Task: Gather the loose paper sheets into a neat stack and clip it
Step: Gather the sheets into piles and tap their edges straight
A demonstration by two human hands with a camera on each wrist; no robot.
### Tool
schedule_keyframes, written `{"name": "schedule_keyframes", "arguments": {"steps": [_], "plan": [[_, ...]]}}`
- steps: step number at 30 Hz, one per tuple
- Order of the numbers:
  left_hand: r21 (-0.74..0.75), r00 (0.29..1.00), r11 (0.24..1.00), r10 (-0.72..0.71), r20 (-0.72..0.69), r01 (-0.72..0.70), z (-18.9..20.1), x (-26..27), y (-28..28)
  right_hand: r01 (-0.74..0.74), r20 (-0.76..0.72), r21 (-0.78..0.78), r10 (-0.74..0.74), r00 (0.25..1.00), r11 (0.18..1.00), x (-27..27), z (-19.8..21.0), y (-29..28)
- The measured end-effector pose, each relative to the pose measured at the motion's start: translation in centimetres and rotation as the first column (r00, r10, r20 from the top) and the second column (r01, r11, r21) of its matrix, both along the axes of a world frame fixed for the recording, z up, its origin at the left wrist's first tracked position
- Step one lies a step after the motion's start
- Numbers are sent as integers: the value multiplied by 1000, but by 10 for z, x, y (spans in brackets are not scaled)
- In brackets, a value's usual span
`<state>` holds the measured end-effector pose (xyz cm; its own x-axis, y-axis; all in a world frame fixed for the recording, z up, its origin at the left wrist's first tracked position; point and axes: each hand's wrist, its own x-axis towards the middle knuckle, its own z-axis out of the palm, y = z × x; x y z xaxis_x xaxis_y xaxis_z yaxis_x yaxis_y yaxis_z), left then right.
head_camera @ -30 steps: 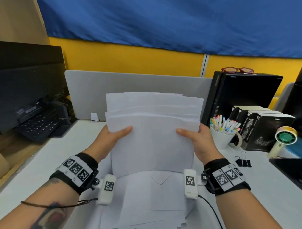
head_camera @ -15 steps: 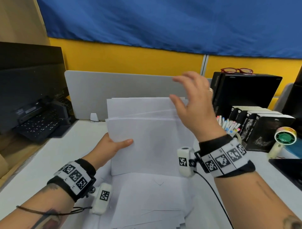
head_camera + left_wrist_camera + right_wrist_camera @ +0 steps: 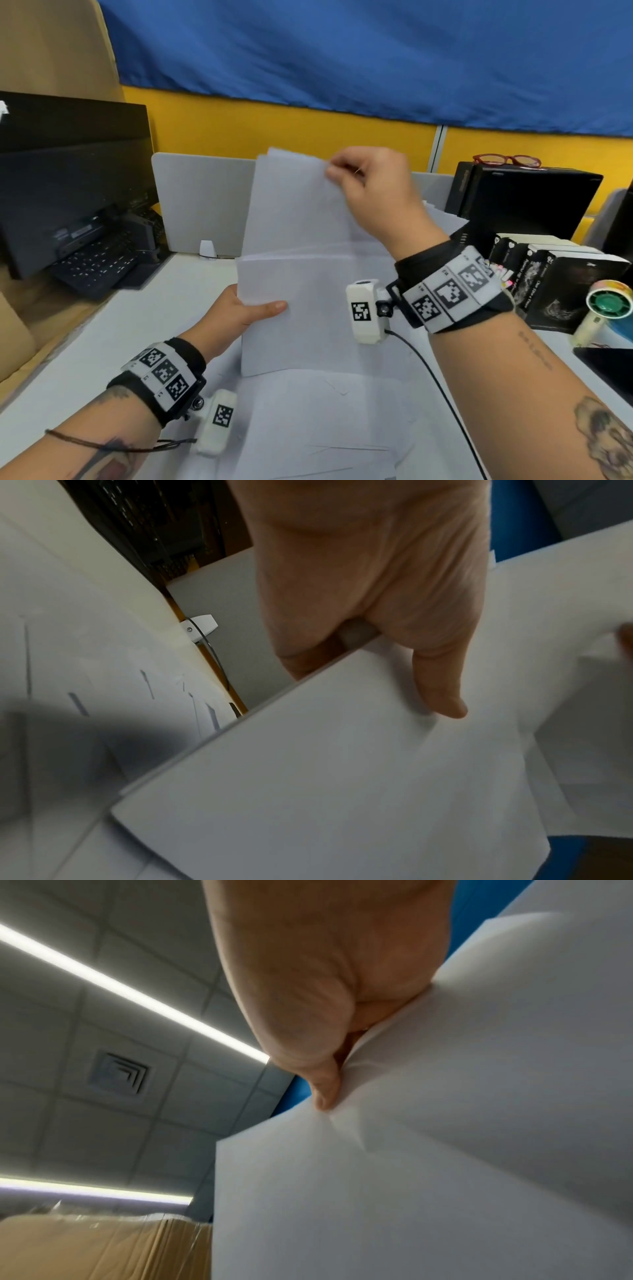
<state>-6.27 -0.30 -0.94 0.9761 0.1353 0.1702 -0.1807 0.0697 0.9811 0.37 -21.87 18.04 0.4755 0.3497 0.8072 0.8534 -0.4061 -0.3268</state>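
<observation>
My left grip (image 3: 239, 310) pinches the stack (image 3: 308, 308); my right grip (image 3: 370, 192) pinches limp top sheets (image 3: 294, 192), best held near edges.

a grey partition panel (image 3: 202, 198) is standing at the desk's far edge, serving as landmark. left of it, a black monitor (image 3: 72, 164) is sitting over a black keyboard (image 3: 99, 263). right of it, red glasses (image 3: 506, 159) are resting on a black box (image 3: 524, 202). nearer than that box, books (image 3: 561, 281) are standing upright beside a small green-faced fan (image 3: 608, 305).
</observation>
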Motion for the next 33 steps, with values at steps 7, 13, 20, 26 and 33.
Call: {"name": "schedule_keyframes", "arguments": {"steps": [7,13,20,26,33], "plan": [[-67,1000,997,-26,-4,25,-8,3,6,-55,4,427,59,998,903,25,18,-57],[-100,1000,995,-24,19,25,-15,7,8,-180,-63,622,278,959,762,30,2,-78],[-73,998,997,-14,55,18,-7,12,6,-334,-98,478,428,899,812,22,-24,-70],[-97,999,995,-6,38,10,-3,13,5,-126,-247,525,292,924,842,33,-63,-80],[-162,999,986,-45,24,48,-8,10,8,-1,-588,446,294,753,895,31,-118,-113]]}}
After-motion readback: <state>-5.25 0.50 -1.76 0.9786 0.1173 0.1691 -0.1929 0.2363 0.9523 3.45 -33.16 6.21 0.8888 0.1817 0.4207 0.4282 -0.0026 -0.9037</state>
